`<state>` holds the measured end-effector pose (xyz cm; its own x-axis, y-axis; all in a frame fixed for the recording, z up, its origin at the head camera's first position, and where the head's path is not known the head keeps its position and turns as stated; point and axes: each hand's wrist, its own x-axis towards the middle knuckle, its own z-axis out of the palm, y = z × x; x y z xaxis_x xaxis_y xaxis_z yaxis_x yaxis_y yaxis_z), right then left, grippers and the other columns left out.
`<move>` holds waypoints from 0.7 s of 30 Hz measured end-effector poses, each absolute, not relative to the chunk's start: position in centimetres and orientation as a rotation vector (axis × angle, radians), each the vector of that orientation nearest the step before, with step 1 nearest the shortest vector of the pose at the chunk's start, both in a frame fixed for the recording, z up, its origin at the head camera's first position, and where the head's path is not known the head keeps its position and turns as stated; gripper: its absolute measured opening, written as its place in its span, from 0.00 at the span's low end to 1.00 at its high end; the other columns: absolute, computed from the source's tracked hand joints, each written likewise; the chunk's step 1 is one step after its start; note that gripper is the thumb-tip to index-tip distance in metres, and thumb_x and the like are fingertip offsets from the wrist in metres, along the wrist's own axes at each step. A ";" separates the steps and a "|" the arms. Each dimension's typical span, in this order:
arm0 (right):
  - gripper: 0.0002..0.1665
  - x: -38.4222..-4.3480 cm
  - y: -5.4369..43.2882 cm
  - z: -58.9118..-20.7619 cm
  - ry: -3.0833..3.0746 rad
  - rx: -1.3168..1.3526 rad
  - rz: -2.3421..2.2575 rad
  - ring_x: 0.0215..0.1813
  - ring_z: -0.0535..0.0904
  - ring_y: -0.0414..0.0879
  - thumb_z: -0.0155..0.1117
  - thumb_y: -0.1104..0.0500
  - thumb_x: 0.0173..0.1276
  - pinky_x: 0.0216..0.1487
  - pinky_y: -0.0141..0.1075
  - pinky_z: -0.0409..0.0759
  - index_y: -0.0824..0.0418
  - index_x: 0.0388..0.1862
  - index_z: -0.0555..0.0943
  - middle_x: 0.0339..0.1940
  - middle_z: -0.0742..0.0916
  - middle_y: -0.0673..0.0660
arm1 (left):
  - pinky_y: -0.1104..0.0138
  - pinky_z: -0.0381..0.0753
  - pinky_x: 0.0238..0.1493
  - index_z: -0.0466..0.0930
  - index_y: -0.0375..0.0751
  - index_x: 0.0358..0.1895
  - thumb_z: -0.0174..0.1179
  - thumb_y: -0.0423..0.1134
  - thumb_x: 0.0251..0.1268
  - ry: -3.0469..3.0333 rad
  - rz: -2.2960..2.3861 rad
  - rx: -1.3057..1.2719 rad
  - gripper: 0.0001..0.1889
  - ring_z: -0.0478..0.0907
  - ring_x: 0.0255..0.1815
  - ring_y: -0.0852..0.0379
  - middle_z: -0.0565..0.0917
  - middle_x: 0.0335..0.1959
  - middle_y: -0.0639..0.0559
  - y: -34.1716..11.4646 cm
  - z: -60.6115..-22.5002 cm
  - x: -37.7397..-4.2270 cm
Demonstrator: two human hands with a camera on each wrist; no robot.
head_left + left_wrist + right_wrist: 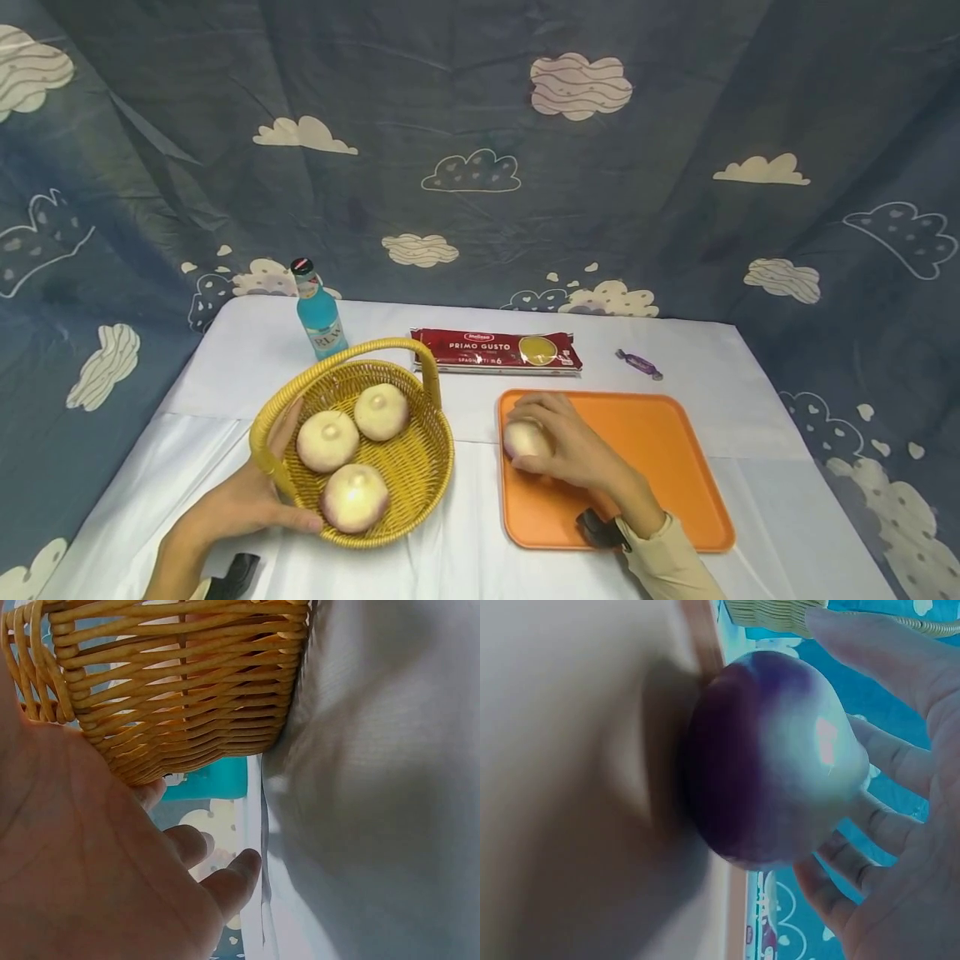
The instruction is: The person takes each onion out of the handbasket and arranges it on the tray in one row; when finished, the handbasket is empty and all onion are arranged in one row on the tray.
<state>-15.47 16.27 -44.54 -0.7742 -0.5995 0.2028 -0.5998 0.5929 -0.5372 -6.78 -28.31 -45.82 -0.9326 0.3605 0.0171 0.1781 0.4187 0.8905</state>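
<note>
A round purple-and-white vegetable [772,761] with a pale nub stands near the left edge of the orange tray [637,417]. My right hand [558,442] is spread around it. In the right wrist view the thumb [877,645] stands clear of it, and the other fingers pass behind it. The yellow wicker basket [416,467] to the left contains three alike vegetables [356,498]. Around the basket's left side lies my left hand [240,504], thumb along the near side. In the left wrist view two fingers extend loosely past the wicker; other fingertips are hidden behind it.
Behind the basket stands a blue bottle [321,317]. A red spaghetti pack [495,351] lies at the back middle, and a purple wrapped candy [640,364] lies behind the tray. White cloth [472,517] covers the table; a dark cloud-patterned curtain [480,225] hangs at the back.
</note>
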 end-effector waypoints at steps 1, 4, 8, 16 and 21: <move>0.31 -15.5 16.2 -44.5 -2.799 1.059 0.950 0.65 0.68 0.46 0.80 0.47 0.55 0.56 0.44 0.79 0.52 0.57 0.82 0.62 0.80 0.53 | 0.42 0.27 0.75 0.22 0.61 0.80 0.84 0.39 0.36 2.484 1.538 0.478 0.79 0.26 0.79 0.28 0.27 0.82 0.37 -28.3 -45.8 -6.8; 0.31 -15.5 16.2 -44.4 -2.784 1.067 0.948 0.65 0.68 0.46 0.81 0.48 0.54 0.58 0.46 0.77 0.52 0.56 0.83 0.62 0.80 0.54 | 0.38 0.26 0.73 0.21 0.60 0.80 0.83 0.38 0.37 2.460 1.556 0.475 0.79 0.25 0.78 0.28 0.27 0.82 0.37 -28.3 -45.9 -6.9; 0.31 -15.3 16.1 -44.3 -2.763 1.084 0.938 0.64 0.68 0.47 0.81 0.49 0.55 0.59 0.46 0.76 0.54 0.57 0.83 0.62 0.80 0.55 | 0.72 0.32 0.76 0.21 0.59 0.80 0.84 0.39 0.37 2.490 1.532 0.513 0.79 0.28 0.78 0.27 0.29 0.82 0.36 -28.3 -45.8 -6.9; 0.29 -14.9 15.2 -43.3 -2.726 1.120 0.958 0.66 0.69 0.47 0.78 0.50 0.57 0.65 0.47 0.72 0.53 0.57 0.82 0.63 0.80 0.53 | 0.89 0.35 0.63 0.20 0.61 0.80 0.84 0.38 0.36 2.472 1.561 0.521 0.80 0.26 0.79 0.28 0.29 0.82 0.37 -28.3 -45.8 -7.0; 0.24 -14.5 14.2 -42.7 -2.683 1.171 0.959 0.66 0.68 0.45 0.77 0.50 0.60 0.66 0.45 0.72 0.48 0.56 0.82 0.63 0.79 0.51 | 0.90 0.36 0.63 0.20 0.61 0.80 0.84 0.36 0.36 2.458 1.578 0.522 0.80 0.27 0.79 0.27 0.29 0.82 0.37 -28.3 -45.8 -6.9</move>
<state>-14.46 14.17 -42.66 -0.7096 -0.6424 0.2895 -0.6804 0.5178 -0.5187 -6.94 -28.33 -45.82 -0.9234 0.3815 0.0422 0.1972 0.3772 0.9049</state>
